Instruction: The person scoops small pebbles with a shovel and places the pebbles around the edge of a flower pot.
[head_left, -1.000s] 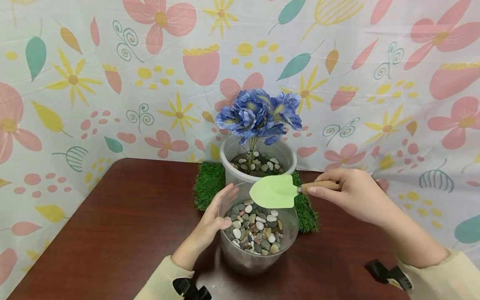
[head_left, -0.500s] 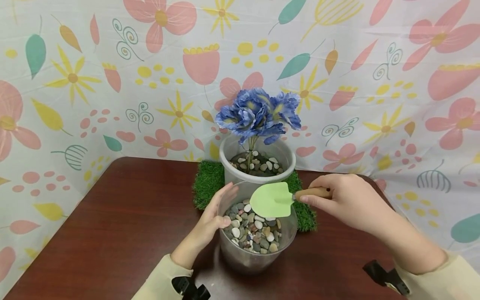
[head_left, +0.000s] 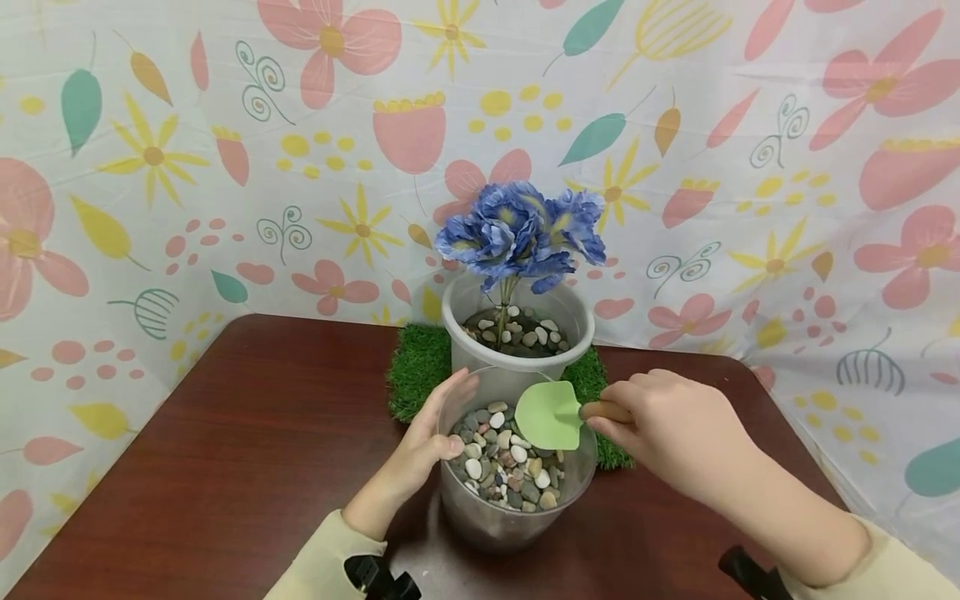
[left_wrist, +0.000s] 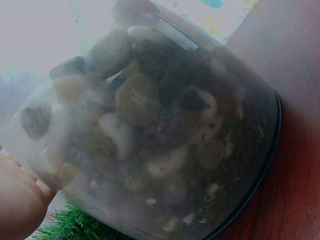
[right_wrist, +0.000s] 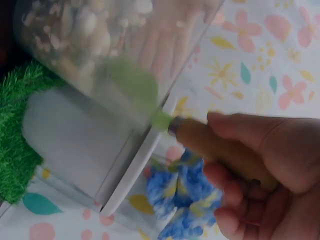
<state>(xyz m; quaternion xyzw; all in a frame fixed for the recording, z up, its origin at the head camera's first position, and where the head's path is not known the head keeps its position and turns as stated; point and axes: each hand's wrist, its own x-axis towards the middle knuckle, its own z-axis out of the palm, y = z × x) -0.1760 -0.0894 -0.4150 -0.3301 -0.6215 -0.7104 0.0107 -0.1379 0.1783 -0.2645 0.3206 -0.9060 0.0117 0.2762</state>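
Observation:
My right hand [head_left: 667,429] grips the wooden handle [right_wrist: 220,150] of a small trowel [head_left: 547,415] with a light green blade. The blade dips inside the mouth of a clear plastic bucket [head_left: 498,533], over the stones on its right side. In the right wrist view it shows through the bucket's wall. Mixed pebbles [head_left: 510,471] in white, grey and brown lie in the bucket. My left hand [head_left: 416,450] holds the bucket's left side, thumb at the rim and fingers along the outer wall. Pebbles and dark bits press against the wall in the left wrist view [left_wrist: 165,130].
Right behind the bucket, a white flowerpot [head_left: 517,364] bears blue artificial flowers [head_left: 517,233] among soil and pebbles. It stands on a green turf mat [head_left: 420,367]. The dark red-brown table [head_left: 247,467] runs back to a flower-patterned cloth [head_left: 300,167].
The trowel has come down from above the bucket's back rim into its mouth, the right hand lowering with it. My left hand keeps its place on the bucket.

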